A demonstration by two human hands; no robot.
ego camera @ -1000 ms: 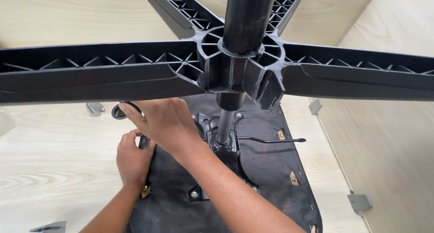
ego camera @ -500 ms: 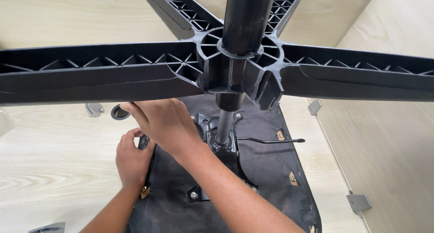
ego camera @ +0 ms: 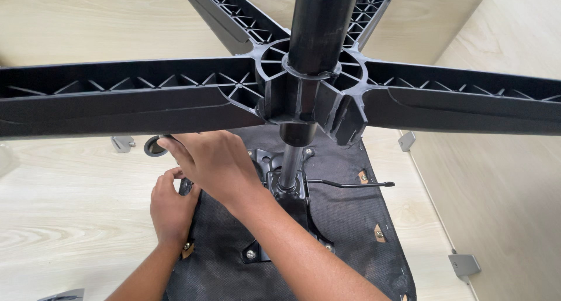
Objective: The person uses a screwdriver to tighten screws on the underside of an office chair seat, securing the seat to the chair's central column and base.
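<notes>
An office chair lies upside down on a pale wood surface. Its black star base (ego camera: 175,102) and black centre column (ego camera: 321,26) fill the top of the view. Below them are the fabric-covered seat underside (ego camera: 350,231) and the metal mechanism plate (ego camera: 292,190). My right hand (ego camera: 216,163) reaches left over the seat, its fingers closed on the stem of a round black knob (ego camera: 153,146). My left hand (ego camera: 169,207) is just beneath it, fingers curled on a small dark part (ego camera: 186,187) at the seat's left edge; what that part joins is hidden.
A thin black lever (ego camera: 350,185) sticks out right of the mechanism. Grey metal brackets (ego camera: 464,265) (ego camera: 407,141) (ego camera: 121,143) are fixed to the wood panels. An upright wood panel (ego camera: 502,161) stands at the right. The base's legs hang over the hands.
Almost nothing has moved. My left hand's fingers have crept slightly upward toward my right hand, which stays on the knob.
</notes>
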